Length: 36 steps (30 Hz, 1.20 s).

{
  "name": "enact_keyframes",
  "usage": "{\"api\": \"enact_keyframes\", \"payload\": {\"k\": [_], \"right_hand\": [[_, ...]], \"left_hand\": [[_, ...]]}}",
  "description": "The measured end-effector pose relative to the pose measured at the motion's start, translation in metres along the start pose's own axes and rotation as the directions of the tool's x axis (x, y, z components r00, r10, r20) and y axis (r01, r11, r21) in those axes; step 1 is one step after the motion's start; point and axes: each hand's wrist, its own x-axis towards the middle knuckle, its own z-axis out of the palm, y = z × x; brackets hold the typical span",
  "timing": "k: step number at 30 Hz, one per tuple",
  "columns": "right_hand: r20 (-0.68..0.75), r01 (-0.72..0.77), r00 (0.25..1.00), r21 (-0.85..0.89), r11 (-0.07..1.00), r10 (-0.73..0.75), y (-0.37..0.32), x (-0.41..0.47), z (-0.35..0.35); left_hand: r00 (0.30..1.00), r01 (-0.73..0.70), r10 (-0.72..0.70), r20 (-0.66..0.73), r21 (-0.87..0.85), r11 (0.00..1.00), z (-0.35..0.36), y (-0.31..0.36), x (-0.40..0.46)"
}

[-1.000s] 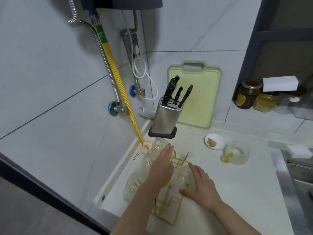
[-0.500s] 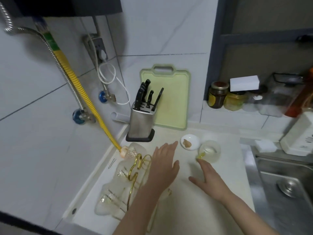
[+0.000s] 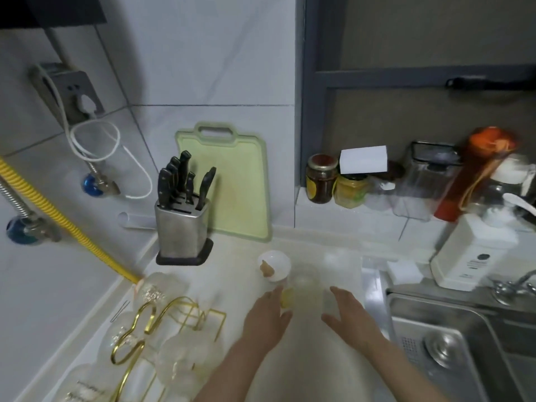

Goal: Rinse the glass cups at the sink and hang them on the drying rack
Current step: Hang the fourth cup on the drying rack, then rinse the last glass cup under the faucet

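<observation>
Both hands, left hand (image 3: 268,313) and right hand (image 3: 346,310), reach flat-fingered and empty toward a glass cup (image 3: 304,285) mid-counter, beside the sink (image 3: 435,329). Likely fragile, slippery; grasp its sides.

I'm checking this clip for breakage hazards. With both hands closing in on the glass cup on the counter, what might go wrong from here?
1. The glass cup stands right beside the small white dish; the left hand reaching in could knock the dish.
2. The cup looks blurred and clear against the pale counter, so the right hand may misjudge its edge and tip it.
3. The sink lies close on the right; a slipped cup could hit steel.
</observation>
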Motion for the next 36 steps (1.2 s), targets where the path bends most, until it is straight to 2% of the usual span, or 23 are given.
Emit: {"api": "enact_keyframes", "payload": {"k": [5,12,15,18,21,23,29,34,36], "right_hand": [[0.072,0.023,0.997,-0.01,1.0,-0.022,0.01,0.044,0.001],[0.125,0.001,0.992,0.275,0.961,-0.037,0.01,0.085,0.022],[0.107,-0.031,0.994,0.371,0.928,-0.009,0.013,0.09,0.032],[0.072,-0.024,0.997,0.42,0.907,-0.007,0.015,0.085,0.037],[0.023,0.002,1.0,0.477,0.879,-0.015,0.019,0.068,0.034],[-0.018,0.006,1.0,0.533,0.846,0.004,0.023,0.048,0.029],[-0.21,0.059,0.972,0.665,0.745,0.11,0.034,-0.052,-0.001],[-0.285,0.063,0.928,0.755,0.652,0.24,0.046,-0.149,-0.013],[-0.323,0.054,0.899,0.753,0.656,0.296,0.052,-0.183,-0.015]], "left_hand": [[0.993,0.119,-0.12,0.019,0.013,0.993,0.022,-0.004,0.033],[0.988,0.151,-0.155,-0.025,-0.122,0.981,0.036,-0.004,0.055],[0.979,0.187,-0.198,-0.044,-0.175,0.967,0.04,-0.003,0.058],[0.973,0.196,-0.212,-0.09,-0.157,0.968,0.044,0.001,0.055],[0.971,0.154,-0.185,-0.15,-0.199,0.968,0.046,0.006,0.043],[0.973,0.106,-0.159,-0.164,-0.294,0.95,0.044,0.016,0.03],[0.995,-0.02,-0.039,-0.09,-0.572,0.82,0.033,0.059,-0.031],[0.988,-0.144,0.145,-0.05,-0.63,0.763,0.05,0.09,-0.08],[0.973,-0.203,0.228,-0.038,-0.615,0.762,0.057,0.103,-0.096]]}}
